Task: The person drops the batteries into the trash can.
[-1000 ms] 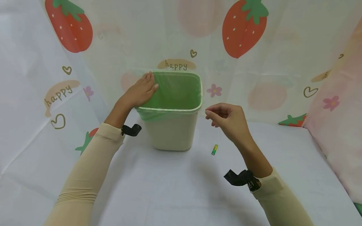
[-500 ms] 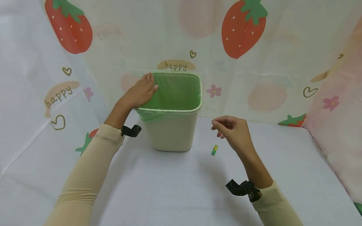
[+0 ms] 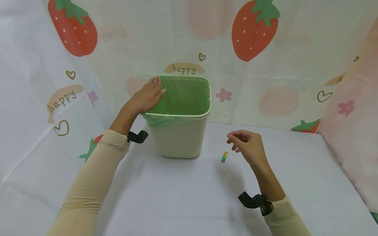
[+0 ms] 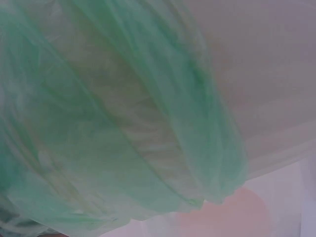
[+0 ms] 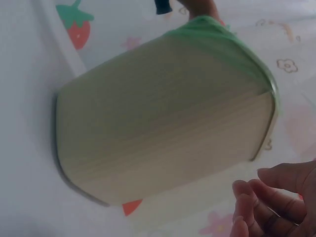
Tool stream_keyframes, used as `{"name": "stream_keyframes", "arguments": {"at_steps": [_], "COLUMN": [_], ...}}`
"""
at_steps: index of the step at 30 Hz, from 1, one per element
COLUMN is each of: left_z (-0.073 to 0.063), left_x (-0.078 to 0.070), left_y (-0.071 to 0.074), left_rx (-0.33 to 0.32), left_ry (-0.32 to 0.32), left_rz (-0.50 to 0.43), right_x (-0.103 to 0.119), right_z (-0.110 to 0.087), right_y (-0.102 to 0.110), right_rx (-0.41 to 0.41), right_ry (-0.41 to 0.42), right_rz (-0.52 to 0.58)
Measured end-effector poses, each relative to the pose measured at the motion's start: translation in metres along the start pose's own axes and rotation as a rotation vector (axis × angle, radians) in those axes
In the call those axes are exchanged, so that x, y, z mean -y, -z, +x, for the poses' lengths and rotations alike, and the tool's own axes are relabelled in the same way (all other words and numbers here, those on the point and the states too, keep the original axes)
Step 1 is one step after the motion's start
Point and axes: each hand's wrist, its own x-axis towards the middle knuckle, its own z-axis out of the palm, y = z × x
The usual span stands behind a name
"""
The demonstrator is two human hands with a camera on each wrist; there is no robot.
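Observation:
A cream waste bin [image 3: 180,137] stands upright on the white cloth, lined with a green plastic bag [image 3: 186,93] folded over its rim. My left hand [image 3: 149,95] rests on the bin's left rim, fingers laid along it and thumb towards the opening. In the left wrist view the bag's folded-over edge [image 4: 182,108] fills much of the picture, and the hand is out of sight. My right hand [image 3: 248,144] hovers right of the bin with loosely bent fingers and nothing between them. A small green and yellow battery [image 3: 224,157] lies on the cloth just below its fingertips.
Behind the bin hangs a white sheet [image 3: 218,39] printed with strawberries, hearts and flowers. White cloth [image 3: 177,193] covers the tabletop in front, and a pinkish fabric side [image 3: 351,141] rises at the right. Black wrist cameras [image 3: 137,136] sit on both wrists.
My right hand has come down and a little to the right, away from the bin's rim and closer to the battery. My left hand and the bin have stayed put.

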Motion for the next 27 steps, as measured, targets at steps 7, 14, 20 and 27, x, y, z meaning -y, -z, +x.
{"name": "stream_keyframes", "arguments": {"at_steps": [7,14,20,27], "left_z": [0.001,0.001,0.001,-0.001], "left_x": [0.002,0.002,0.003,-0.001], "left_y": [-0.001,-0.001,-0.002,0.0], "left_rx": [0.0,0.0,-0.003,0.003], "left_ry": [0.001,0.002,0.002,0.006], "left_rz": [0.009,0.014,0.014,0.009], "right_x": [-0.022,-0.047,-0.064,-0.077], "right_z": [0.002,0.004,0.004,0.003], "right_y": [0.0,-0.001,-0.005,-0.006], "right_rx": [0.003,0.01,0.034,0.035], "right_ry": [-0.067,-0.135,-0.174,-0.219], "right_rz": [0.005,-0.024,-0.065,-0.089]}}
